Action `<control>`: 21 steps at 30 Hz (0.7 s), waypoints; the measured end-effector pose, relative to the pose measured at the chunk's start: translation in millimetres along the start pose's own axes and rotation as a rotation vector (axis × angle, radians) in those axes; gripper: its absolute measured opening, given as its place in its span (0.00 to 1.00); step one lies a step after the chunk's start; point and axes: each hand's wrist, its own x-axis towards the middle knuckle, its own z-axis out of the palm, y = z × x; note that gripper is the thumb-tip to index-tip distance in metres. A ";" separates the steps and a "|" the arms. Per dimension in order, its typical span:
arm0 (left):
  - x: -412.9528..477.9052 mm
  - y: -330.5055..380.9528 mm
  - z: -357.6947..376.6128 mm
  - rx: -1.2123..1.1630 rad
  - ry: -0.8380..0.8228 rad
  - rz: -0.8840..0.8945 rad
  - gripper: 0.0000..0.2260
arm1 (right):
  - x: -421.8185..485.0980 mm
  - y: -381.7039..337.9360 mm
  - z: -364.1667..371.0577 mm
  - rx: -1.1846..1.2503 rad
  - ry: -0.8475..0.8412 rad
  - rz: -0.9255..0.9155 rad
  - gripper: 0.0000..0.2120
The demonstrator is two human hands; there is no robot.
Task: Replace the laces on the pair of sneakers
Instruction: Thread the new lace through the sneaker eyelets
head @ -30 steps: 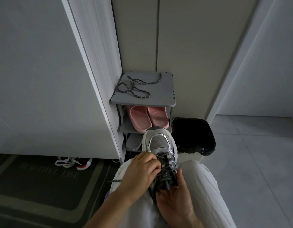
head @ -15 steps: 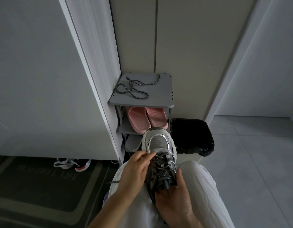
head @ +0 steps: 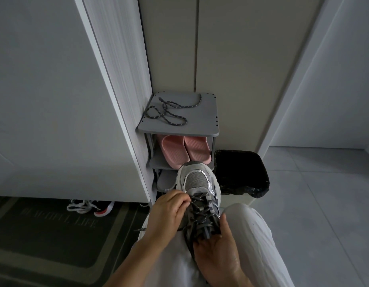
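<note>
Noted L hand [head: 169, 212] shift toeward vs 1 s ago: fingertips pinching lace [head: 202, 206] near toe. Gripping sneaker [head: 197, 181] heel w/ R hand [head: 216, 249]. Prob. mid-lacing.

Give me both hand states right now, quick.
Left hand: pinches the dark lace on the sneaker, toward the toe.
Right hand: grips the sneaker at its heel end.

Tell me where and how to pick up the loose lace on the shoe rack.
I'd pinch the lace on its straight stretch toward the back right, away from the crossed loops on the left. Come down from above and the front: it lies flat on the rack top, with a panel close on the left and a wall behind.
</note>
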 end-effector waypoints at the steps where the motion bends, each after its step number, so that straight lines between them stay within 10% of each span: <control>1: -2.7 0.8 0.2 -0.042 -0.002 -0.052 0.02 | 0.5 0.2 -0.4 -0.003 0.002 -0.001 0.27; 5: -14.1 8.4 0.6 -0.272 -0.056 -0.177 0.03 | 1.0 -1.5 -16.1 -0.152 0.009 -0.021 0.22; 9: -15.6 8.7 -3.9 -0.276 -0.144 -0.110 0.07 | -14.0 -21.1 -28.7 -0.811 0.116 -0.112 0.12; 13: -2.3 6.8 -7.3 -0.203 -0.202 -0.102 0.06 | -14.4 -63.8 -11.3 -1.633 0.081 -0.697 0.11; 21: 1.5 2.5 -5.9 -0.251 -0.189 -0.154 0.07 | 31.9 -89.1 13.9 -1.986 -0.301 -0.634 0.01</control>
